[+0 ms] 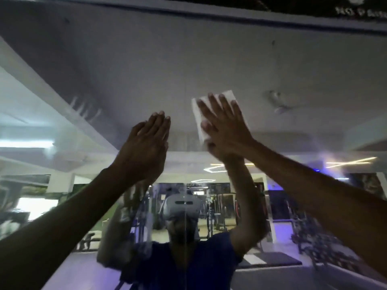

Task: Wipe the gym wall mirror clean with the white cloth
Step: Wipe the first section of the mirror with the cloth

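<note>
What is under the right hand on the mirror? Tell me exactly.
The white cloth lies flat under the right hand, pressed against the mirror. Its top and left edges show past the fingers; the rest, and the glass behind it, is covered.

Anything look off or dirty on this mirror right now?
Yes. Pale finger-like streaks mark the mirror up left of the bare left hand, away from the white cloth under the right hand. Nothing looks cracked.

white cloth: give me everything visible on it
The white cloth is folded into a flat rectangular pad, plain white and soft-looking. It lies flat against the wall mirror, tilted, high on the glass. The right hand presses it with spread, straight fingers and covers its middle; its top and left edges show.
</note>
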`<state>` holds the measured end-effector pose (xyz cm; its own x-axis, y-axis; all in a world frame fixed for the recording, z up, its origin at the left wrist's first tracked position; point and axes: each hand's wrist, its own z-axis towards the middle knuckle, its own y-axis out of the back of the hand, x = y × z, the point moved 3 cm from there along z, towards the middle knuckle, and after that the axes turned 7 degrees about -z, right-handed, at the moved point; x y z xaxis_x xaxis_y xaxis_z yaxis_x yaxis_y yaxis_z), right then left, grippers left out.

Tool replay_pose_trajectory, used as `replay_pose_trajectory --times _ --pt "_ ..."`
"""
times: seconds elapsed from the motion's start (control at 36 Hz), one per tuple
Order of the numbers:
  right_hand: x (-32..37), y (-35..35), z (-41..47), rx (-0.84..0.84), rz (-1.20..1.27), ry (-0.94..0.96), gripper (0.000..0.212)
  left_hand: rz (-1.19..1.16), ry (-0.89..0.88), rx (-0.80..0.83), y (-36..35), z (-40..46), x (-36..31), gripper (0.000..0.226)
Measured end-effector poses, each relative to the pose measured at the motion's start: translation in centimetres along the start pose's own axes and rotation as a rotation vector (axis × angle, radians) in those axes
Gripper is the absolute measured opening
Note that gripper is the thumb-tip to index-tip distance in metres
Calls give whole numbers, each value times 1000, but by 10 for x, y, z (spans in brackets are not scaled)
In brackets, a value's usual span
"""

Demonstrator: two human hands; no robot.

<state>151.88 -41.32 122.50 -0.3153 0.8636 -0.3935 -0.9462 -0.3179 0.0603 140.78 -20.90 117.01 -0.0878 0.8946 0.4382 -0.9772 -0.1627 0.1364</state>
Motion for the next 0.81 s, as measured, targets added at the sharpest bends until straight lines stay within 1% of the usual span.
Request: replay_pose_trajectory --times 0.08,0.14,0.19,0.22,0.33,0.39,0.44,0.53,0.61,0.67,0.72,0.75,0.81 --pt "12 9 52 8 57 -187 83 -26 37 18 3 -6 3 69" --pt "31 9 46 -24 90 -243 81 -22 47 24 4 -12 5 70" --pt "59 3 1 -68 123 -232 74 -8 53 49 2 -18 9 70" --pt "77 0 -35 -62 153 -232 72 -4 48 51 2 -21 10 69" --pt "149 -3 -187 25 252 -232 77 10 60 66 -1 -31 11 64" --pt "162 -4 -226 90 268 -193 75 3 71 73 0 -36 9 66" --pt "152 3 -219 91 267 -159 74 -17 79 89 0 -38 7 72" --pt "111 2 -145 44 187 -148 71 -53 77 97 0 -41 9 74" --pt "65 4 -44 42 89 -227 77 -71 77 112 1 -41 10 76" --pt "58 10 -6 40 77 -280 78 -75 75 130 2 -41 11 78" --pt "75 11 -11 1 97 -315 78 -69 69 138 2 -42 12 79" --pt "88 10 -30 -18 114 -320 78 -69 71 151 3 -43 12 79" --pt "119 5 -91 -7 164 -327 79 -68 84 183 4 -46 11 79"
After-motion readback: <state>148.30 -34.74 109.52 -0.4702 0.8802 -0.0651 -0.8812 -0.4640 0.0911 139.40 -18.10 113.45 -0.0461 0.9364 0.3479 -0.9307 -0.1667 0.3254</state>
